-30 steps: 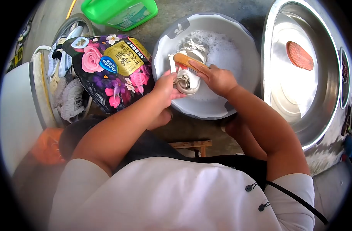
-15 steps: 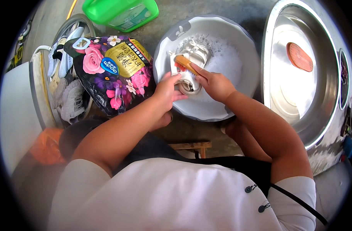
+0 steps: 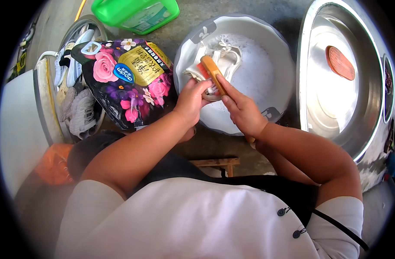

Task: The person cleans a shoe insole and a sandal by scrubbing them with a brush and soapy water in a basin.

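Note:
Over the grey-white basin [image 3: 281, 56], which holds sudsy water, a white shoe [image 3: 232, 58] with laces is held at a tilt. My left hand [image 3: 191, 100] grips the shoe's near end, its thumb on top. A wooden-handled scrub brush [image 3: 211, 68] with reddish bristles is in my right hand [image 3: 245, 110]; its head lies against the shoe's side. My right fingers are wrapped round the lower handle, partly hiding it.
At left lie a floral detergent bag [image 3: 130, 82] and a tub of shoes [image 3: 81, 110]. A green container [image 3: 139, 15] stands behind. On the right, a metal basin [image 3: 310, 108] holds a reddish-brown oval object [image 3: 340, 63].
The brush has turned more upright and shifted slightly right. The shoe has rotated, its laced end moving right. The grey-white basin has turned a little; both hands keep their grips.

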`<action>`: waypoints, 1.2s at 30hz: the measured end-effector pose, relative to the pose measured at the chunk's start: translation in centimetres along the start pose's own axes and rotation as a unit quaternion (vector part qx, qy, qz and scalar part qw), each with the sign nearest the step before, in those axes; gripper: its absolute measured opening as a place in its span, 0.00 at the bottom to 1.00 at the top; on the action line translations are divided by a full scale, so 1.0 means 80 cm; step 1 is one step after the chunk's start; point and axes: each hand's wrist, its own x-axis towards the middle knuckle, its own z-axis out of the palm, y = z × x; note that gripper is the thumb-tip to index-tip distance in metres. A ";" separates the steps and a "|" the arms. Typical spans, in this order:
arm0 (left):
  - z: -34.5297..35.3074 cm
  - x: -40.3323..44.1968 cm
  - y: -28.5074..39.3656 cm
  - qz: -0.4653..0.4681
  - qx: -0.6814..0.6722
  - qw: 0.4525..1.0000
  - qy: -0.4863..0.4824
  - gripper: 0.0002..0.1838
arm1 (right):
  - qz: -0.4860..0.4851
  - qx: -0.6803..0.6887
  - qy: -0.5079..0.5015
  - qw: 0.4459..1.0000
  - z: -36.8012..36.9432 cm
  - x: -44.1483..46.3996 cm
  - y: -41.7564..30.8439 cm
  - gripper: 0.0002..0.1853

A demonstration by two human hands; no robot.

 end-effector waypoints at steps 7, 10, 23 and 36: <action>-0.022 0.012 -0.008 -0.031 -0.018 0.998 0.059 0.19 | -0.011 -0.261 -0.056 0.964 -0.034 -0.049 0.010 0.29; -0.037 0.024 -0.012 -0.041 0.059 0.995 0.063 0.17 | -0.018 -0.311 -0.080 0.947 -0.017 -0.020 0.010 0.29; -0.002 0.010 -0.006 -0.046 0.114 0.992 0.019 0.18 | -0.029 -0.353 0.087 0.931 -0.040 0.103 0.034 0.26; -0.022 0.025 -0.003 0.019 0.206 0.978 0.039 0.22 | 0.277 0.005 0.200 0.940 -0.077 0.071 0.068 0.30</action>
